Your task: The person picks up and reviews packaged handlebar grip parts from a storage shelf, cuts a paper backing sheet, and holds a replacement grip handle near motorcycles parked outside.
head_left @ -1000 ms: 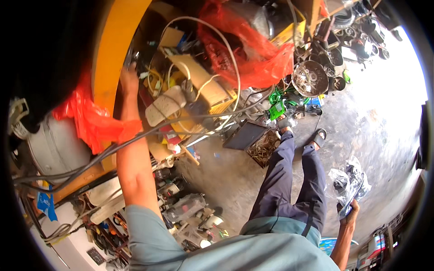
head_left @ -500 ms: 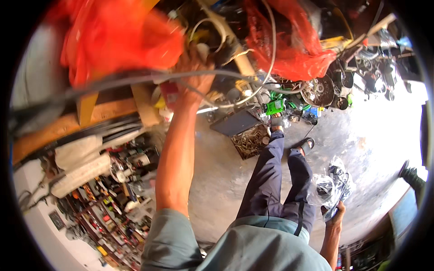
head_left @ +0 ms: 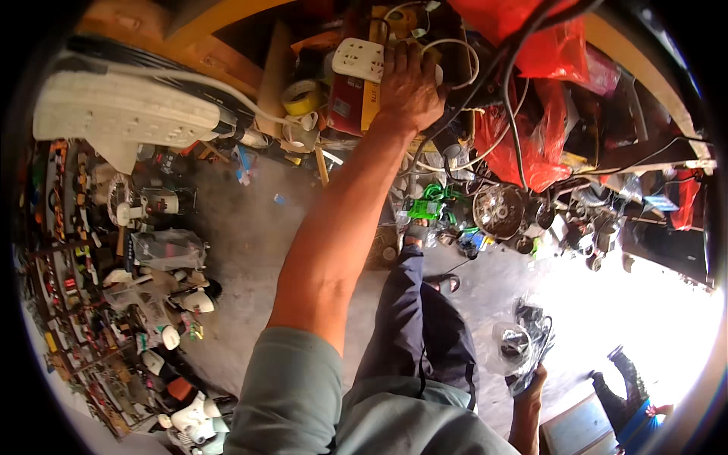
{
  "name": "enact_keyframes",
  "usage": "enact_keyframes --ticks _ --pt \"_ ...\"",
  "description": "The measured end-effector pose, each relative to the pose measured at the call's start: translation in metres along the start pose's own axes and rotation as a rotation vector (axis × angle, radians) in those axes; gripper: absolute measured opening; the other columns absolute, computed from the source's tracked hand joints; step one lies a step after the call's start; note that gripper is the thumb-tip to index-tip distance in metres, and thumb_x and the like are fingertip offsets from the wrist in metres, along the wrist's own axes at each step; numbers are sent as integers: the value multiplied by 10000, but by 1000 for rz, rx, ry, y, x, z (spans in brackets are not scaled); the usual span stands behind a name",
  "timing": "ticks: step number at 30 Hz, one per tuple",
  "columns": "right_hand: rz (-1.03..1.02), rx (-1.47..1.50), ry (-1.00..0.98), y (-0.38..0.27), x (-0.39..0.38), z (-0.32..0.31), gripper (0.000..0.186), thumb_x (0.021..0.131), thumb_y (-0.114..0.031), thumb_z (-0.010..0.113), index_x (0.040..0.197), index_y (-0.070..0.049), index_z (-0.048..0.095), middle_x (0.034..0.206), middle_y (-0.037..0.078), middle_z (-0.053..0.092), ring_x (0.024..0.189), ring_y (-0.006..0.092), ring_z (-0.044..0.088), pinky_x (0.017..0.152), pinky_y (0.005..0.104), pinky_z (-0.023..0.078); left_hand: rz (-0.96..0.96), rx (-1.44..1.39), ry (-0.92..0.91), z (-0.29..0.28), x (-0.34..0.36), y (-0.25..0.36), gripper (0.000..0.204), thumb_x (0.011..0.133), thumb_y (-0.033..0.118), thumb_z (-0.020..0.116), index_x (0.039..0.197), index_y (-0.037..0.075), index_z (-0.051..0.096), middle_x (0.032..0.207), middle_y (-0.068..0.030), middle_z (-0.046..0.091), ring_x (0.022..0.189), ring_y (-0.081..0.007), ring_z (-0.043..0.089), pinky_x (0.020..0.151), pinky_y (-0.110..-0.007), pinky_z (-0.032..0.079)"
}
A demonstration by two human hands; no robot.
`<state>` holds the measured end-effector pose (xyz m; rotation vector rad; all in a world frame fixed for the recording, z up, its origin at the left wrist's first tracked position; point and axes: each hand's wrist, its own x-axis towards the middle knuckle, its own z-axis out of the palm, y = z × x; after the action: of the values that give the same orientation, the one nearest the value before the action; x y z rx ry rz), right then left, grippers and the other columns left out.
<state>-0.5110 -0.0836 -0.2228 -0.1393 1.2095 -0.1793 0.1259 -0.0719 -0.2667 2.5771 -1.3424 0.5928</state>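
Observation:
My left hand (head_left: pixel 409 89) reaches far forward into a crowded shelf. Its fingers close over a white power strip (head_left: pixel 358 59), which shows on the left of the hand, with a bit of white at its right edge. Beneath lies a red and yellow box (head_left: pixel 347 105). Left of that box are a yellow tape roll (head_left: pixel 302 98) and a white roll (head_left: pixel 301 130). Down by my right side, my right hand (head_left: pixel 532 385) grips a clear plastic bag (head_left: pixel 517 343) with dark parts inside; its fingers are partly hidden by the bag.
Black cables (head_left: pixel 509 83) hang beside my left hand, before red plastic bags (head_left: pixel 523 152). A round metal pan (head_left: pixel 498 211) and metal parts line the floor ahead. Racks of small goods (head_left: pixel 72 303) stand left. Another person (head_left: pixel 643 425) is at the lower right, near a flat panel (head_left: pixel 580 428).
The view has swung, and the blurred red bag at upper left is out of sight there. My left hand now lies over the power strip in plain view. The right hand still holds its bag.

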Motion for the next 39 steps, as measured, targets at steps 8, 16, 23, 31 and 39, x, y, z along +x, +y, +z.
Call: enact_keyframes --ticks 8,16,23,31,39 --pt "-57 -269 -67 -3 -8 -2 726 790 -393 590 1370 34 502 1299 201 607 1154 366 606 1057 490 460 -61 -85 68 2 -1 8 578 817 426 663 1229 27 591 1276 -217 531 1274 -369 442 1159 -503 252" --pt "-24 -348 19 13 -14 -4 762 763 -421 605 1387 3 502 1347 167 591 1213 338 566 1117 436 397 -75 -35 81 1 -1 9 570 765 386 716 1212 49 604 1276 -206 531 1264 -369 444 1151 -480 263" --pt "31 -187 -16 11 -10 -8 757 764 -387 616 1413 -21 479 1353 171 587 1213 364 563 1110 463 401 -65 -2 120 4 0 8 531 773 399 701 1145 29 621 1214 -187 554 1222 -341 471 1149 -475 263" --pt "36 -249 -87 4 -9 -5 794 755 -394 659 1432 -30 458 1375 182 570 1222 381 563 1082 512 419 -66 -5 121 8 1 8 583 803 452 672 1182 11 621 1263 -189 554 1264 -346 457 1163 -480 248" --pt "3 -103 -116 13 -7 -13 805 742 -396 674 1424 -22 465 1356 186 582 1217 379 568 1081 512 420 -39 -21 81 11 1 6 608 830 494 646 1204 16 618 1271 -198 559 1265 -356 461 1157 -507 254"
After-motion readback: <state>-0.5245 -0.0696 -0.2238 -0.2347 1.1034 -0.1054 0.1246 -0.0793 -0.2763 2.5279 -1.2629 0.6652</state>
